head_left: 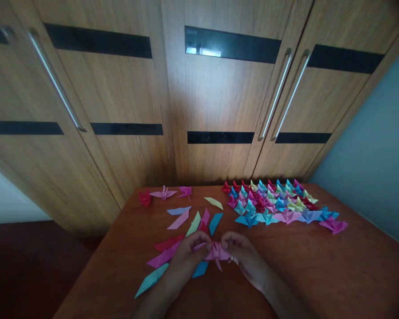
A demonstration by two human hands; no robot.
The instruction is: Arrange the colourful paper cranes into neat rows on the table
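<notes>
A pink origami crane (217, 251) is held between my two hands above the near part of the table. My left hand (194, 250) pinches its left wing, and my right hand (241, 250) grips the right wing with curled fingers. One narrow pink point of the paper hangs down between the hands. Around my left hand lie several folded paper pieces, among them a red one (169, 243), a magenta one (164, 256), a mint one (151, 280) and a blue one (200, 269) partly covered by the hand.
Rows of colourful folded cranes (269, 199) stand at the table's back right. A red crane (145, 198), a pink crane (164, 193) and a magenta crane (185, 191) sit at the back left. Behind the wooden table (319, 274) rises a wardrobe (216, 97).
</notes>
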